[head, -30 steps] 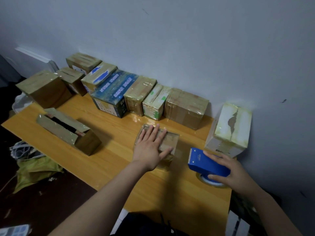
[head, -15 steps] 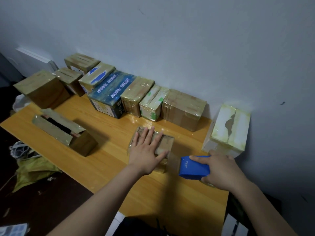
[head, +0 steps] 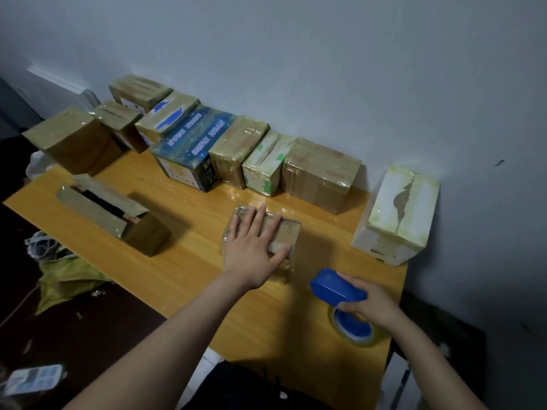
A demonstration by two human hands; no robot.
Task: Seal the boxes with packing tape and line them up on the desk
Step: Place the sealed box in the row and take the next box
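A small taped brown box (head: 288, 235) lies mid-desk, and my left hand (head: 253, 247) presses flat on its top with fingers spread. My right hand (head: 371, 304) grips a blue tape dispenser (head: 336, 287) with its clear tape roll (head: 353, 331), held just above the desk to the right of and nearer than that box. Several sealed boxes stand in a row along the wall, among them a dark blue printed box (head: 192, 147) and a wide brown box (head: 321, 173). A brown box with open flaps (head: 114, 214) sits at the left of the desk.
A white box with a torn top (head: 398, 214) stands at the desk's right end by the wall. The wooden desk (head: 183, 261) ends close to my body. A yellow-green bag (head: 62, 279) and clutter lie on the dark floor to the left.
My right hand pulled the dispenser away from the small box, back toward me and to the right. My left hand stayed flat on the box.
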